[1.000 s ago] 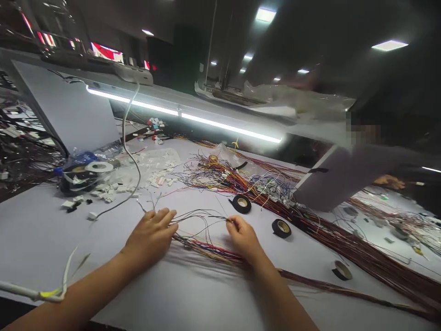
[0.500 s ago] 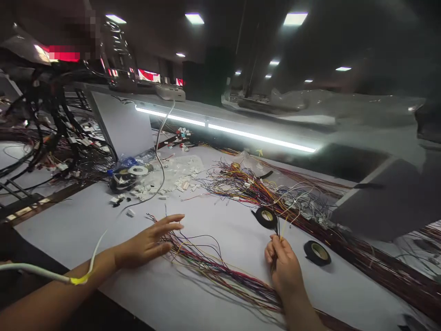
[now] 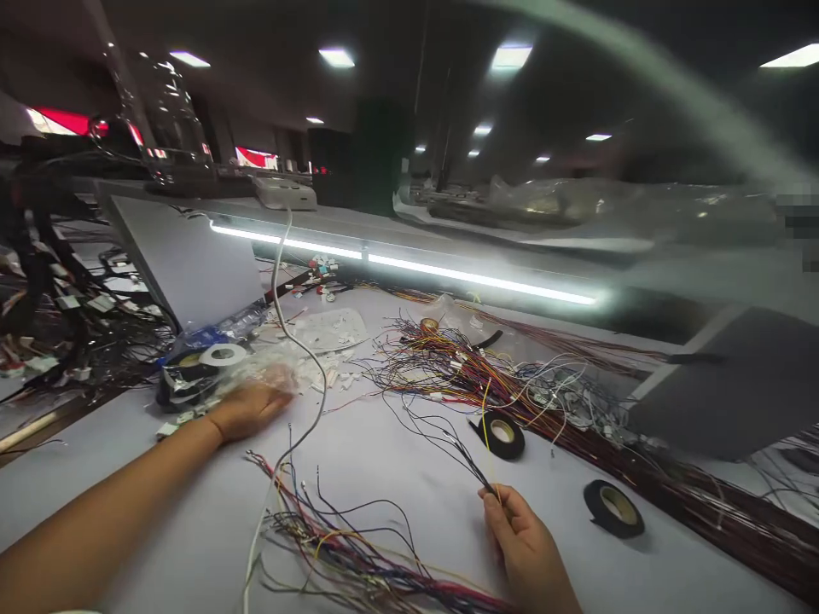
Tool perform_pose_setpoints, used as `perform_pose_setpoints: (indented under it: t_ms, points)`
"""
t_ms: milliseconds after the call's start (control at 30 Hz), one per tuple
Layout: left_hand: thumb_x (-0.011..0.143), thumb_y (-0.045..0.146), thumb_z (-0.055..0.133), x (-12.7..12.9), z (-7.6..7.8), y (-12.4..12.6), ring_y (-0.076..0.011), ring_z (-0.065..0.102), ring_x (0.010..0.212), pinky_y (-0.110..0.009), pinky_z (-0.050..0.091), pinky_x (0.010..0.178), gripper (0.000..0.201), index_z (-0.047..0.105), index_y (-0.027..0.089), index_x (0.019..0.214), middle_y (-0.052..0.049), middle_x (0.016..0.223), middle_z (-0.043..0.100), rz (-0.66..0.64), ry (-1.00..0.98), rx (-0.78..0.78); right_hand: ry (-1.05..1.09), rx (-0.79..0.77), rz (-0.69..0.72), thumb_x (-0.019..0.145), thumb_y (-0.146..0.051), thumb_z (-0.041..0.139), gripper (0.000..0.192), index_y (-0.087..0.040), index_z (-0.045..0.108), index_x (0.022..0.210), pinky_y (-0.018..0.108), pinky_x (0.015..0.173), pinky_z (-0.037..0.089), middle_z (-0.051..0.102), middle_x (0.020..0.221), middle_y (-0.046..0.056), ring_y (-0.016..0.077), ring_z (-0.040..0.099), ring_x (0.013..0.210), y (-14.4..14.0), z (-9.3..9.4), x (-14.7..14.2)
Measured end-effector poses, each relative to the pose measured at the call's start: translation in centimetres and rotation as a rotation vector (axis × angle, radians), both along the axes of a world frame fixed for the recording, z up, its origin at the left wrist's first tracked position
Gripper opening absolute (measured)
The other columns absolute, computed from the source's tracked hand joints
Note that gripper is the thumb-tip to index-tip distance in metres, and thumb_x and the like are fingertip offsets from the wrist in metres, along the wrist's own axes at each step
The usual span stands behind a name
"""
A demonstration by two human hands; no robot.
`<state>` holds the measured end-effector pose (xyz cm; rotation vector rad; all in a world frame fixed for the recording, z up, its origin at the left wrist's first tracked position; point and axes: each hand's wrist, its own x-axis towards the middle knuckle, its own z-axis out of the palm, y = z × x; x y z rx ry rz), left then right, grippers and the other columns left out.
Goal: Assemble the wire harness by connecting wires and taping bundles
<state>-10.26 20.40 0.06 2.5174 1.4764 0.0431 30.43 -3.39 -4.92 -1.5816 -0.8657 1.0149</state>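
The right hand (image 3: 521, 537) pinches a few thin black and yellow wires (image 3: 457, 448); the blurred left hand (image 3: 246, 408) lies spread among small white plastic connectors (image 3: 320, 371) on the worktop (image 3: 409, 477).

One camera only, worn on the person's head, looking forward and down across the white surface (image 3: 159, 512) from its near edge. It sits close over the work, so both forearms run in from the bottom of the frame, the left hand (image 3: 246, 409) reaching out to the left and the right hand (image 3: 528, 546) low and near the lens. Farther off it takes in the light strip (image 3: 409, 269) along the far side and the dim hall with ceiling lamps beyond
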Motion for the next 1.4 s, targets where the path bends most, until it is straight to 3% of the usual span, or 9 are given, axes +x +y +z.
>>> perform_pose_setpoints:
  t_ms: [167,400,567,833,967,1067,1200,1300,1400]
  points:
    - [0.091,0.058,0.037,4.9,-1.2,1.5,-0.0249,0.028,0.142,-0.039,0.02,0.116,0.051,0.055,0.034,0.132,0.001,0.153,0.038,-0.229,-0.083,-0.041,0.008,-0.014,0.058,0.08,-0.064,0.058,0.045,-0.02,0.056,0.086,0.022,0.045,0.027,0.037,0.052,-0.008,0.01,0.033,0.047,-0.1,0.6,-0.1]
    - [0.09,0.06,0.027,5.3,-0.7,3.7,-0.031,0.031,0.14,-0.046,0.02,0.116,0.069,0.053,0.012,0.133,-0.012,0.149,0.043,0.043,-0.153,0.049,0.063,0.125,0.082,0.086,-0.055,0.053,0.039,-0.017,0.06,0.085,0.024,0.056,0.037,0.046,0.062,-0.003,0.0122,0.043,0.057,-0.5,2.1,0.2]
    - [0.089,0.058,0.038,6.3,0.2,-3.4,-0.0279,0.056,0.118,-0.038,0.041,0.104,0.055,0.068,0.018,0.11,-0.01,0.122,0.066,0.03,-0.292,0.136,-0.098,0.259,0.211,0.086,-0.048,0.055,0.031,-0.019,0.06,0.079,0.026,0.066,0.043,0.052,0.07,0.0,0.0153,0.05,0.067,-1.3,4.0,0.7]
    - [0.093,0.032,0.046,12.7,1.0,-18.1,-0.0208,0.061,0.107,-0.034,0.049,0.094,0.031,0.063,0.027,0.119,-0.006,0.116,0.068,-0.457,-0.503,0.052,-0.901,0.26,0.118,0.088,-0.034,0.053,0.033,-0.021,0.059,0.118,0.04,0.095,0.039,0.061,0.116,0.01,0.0256,0.053,0.108,-1.1,3.3,0.9]
    - [0.089,0.026,0.053,16.3,0.4,-19.2,-0.0259,0.048,0.127,-0.053,0.021,0.113,0.045,0.05,0.029,0.133,-0.007,0.133,0.059,-0.588,-0.334,0.203,-0.909,0.122,0.492,0.086,-0.023,0.054,0.018,-0.024,0.067,0.099,0.029,0.077,0.044,0.069,0.088,0.003,0.0197,0.061,0.086,-2.6,4.8,0.3]
    - [0.084,0.031,0.06,18.6,0.1,-18.3,-0.0254,0.06,0.11,-0.057,0.014,0.112,0.036,0.06,0.028,0.12,-0.005,0.112,0.069,-0.598,-0.26,0.206,-0.993,0.028,0.612,0.081,-0.014,0.054,0.022,-0.025,0.07,0.091,0.029,0.074,0.043,0.07,0.09,0.003,0.0205,0.062,0.086,-3.2,5.4,-0.1]
    - [0.09,0.023,0.053,19.6,0.6,-18.0,-0.0162,0.062,0.079,-0.048,0.027,0.106,0.015,0.067,0.027,0.087,0.001,0.077,0.067,-0.642,-0.239,0.343,-0.934,0.023,0.638,0.082,-0.013,0.051,0.026,-0.025,0.07,0.095,0.029,0.076,0.044,0.07,0.094,0.003,0.0204,0.063,0.087,-3.4,5.6,0.5]
    - [0.089,0.012,0.05,18.3,1.2,-19.1,-0.015,0.063,0.087,-0.044,0.024,0.109,0.022,0.065,0.029,0.091,0.002,0.088,0.07,-0.73,-0.334,0.524,-0.735,0.085,0.549,0.087,-0.017,0.048,0.022,-0.023,0.068,0.094,0.027,0.079,0.045,0.068,0.094,0.002,0.0175,0.062,0.088,-3.8,5.5,1.2]
    - [0.086,0.024,0.058,16.7,1.5,-20.3,-0.0183,0.062,0.102,-0.047,0.016,0.115,0.012,0.064,0.03,0.094,0.001,0.106,0.071,-0.858,-0.44,0.462,-0.611,0.094,0.429,0.09,-0.019,0.045,0.019,-0.022,0.064,0.093,0.028,0.079,0.045,0.065,0.092,0.002,0.0169,0.06,0.088,-4.2,5.2,1.2]
